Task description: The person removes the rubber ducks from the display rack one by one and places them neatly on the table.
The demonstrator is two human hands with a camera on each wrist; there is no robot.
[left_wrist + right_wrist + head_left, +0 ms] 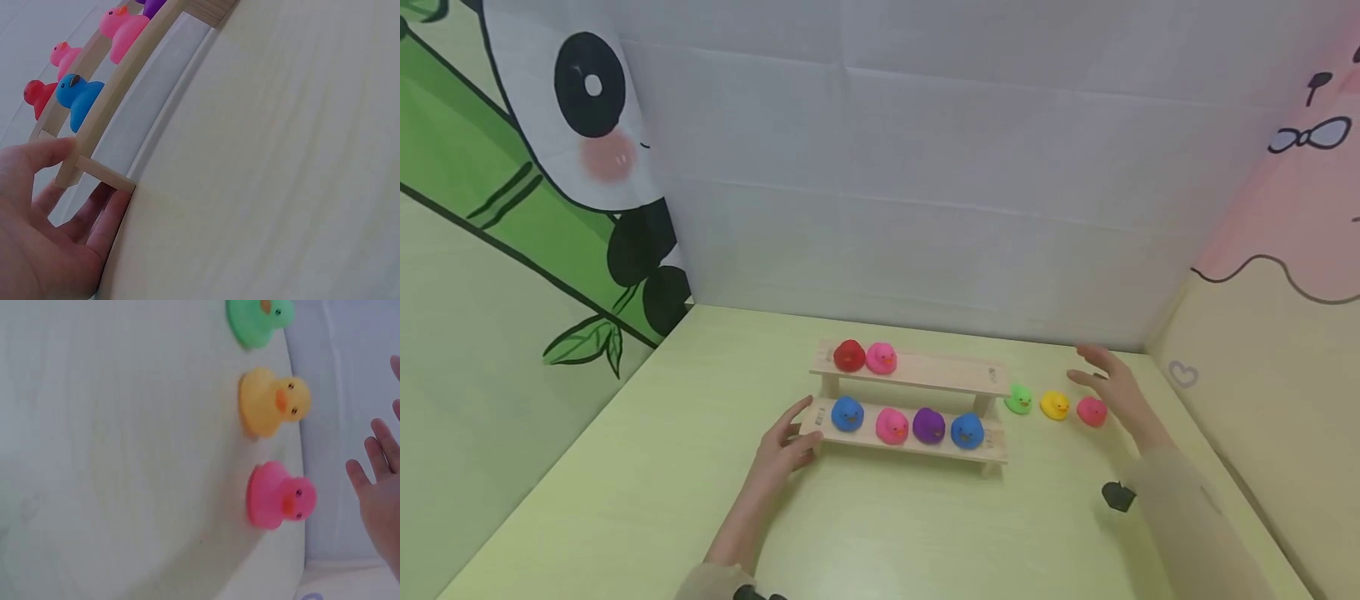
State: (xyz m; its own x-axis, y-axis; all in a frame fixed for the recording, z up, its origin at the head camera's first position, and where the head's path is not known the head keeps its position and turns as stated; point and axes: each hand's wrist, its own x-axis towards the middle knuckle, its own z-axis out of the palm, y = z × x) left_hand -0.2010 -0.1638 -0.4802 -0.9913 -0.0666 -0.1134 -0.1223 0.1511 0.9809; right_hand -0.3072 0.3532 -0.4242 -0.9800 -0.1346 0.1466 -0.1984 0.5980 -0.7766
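Observation:
A two-tier wooden rack (925, 372) holds rubber ducks. On the upper tier sit a red duck (849, 356) and a pink duck (882, 358). Along the lower tier stand a blue duck (847, 413), a pink duck (892, 426), a purple duck (929, 425) and another blue duck (967, 431). My left hand (56, 225) grips the lower tier's left end, thumb at the top edge and fingers by the leg. My right hand (1116, 392) is spread and holds nothing, above and beside a deep pink duck (281, 497) on the table.
Right of the rack, a green duck (1018, 399) and a yellow duck (1055, 406) stand on the table (910, 533) in a row with the deep pink one. White cloth (925, 192) hangs behind, and printed walls flank both sides.

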